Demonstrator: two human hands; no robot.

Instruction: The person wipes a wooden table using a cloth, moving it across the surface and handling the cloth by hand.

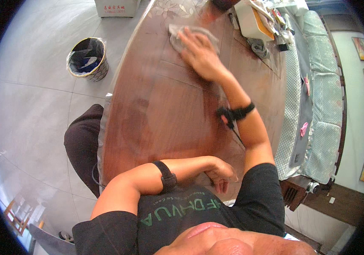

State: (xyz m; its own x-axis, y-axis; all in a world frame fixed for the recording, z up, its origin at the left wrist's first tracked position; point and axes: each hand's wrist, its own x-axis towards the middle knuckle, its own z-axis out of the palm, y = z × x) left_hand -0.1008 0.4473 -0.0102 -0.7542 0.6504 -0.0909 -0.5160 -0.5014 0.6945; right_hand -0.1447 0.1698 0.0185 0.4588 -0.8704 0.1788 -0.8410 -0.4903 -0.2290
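Observation:
My right hand (201, 54) lies flat with fingers spread on a grey cloth (215, 36), pressing it to the reddish-brown tabletop (169, 105). Hand and cloth are slightly blurred. Near my chest, my left hand (222, 174) hangs from a bent wrist over the near part of the table. Its fingers curl loosely downward, and nothing shows in them. Black straps circle my right forearm (244, 111) and left forearm (166, 177); a small device with a cable hangs from the right one. A clear cover with a flower pattern (166, 9) shows at the far end.
A lined wastebasket (103, 68) stands on the grey tiled floor left of the table, beyond my dark-trousered leg (84, 137). A carton bearing writing (115, 8) sits farther off. At the table's far right are a white container (248, 24) and assorted items. A padded sofa (323, 95) lines the right.

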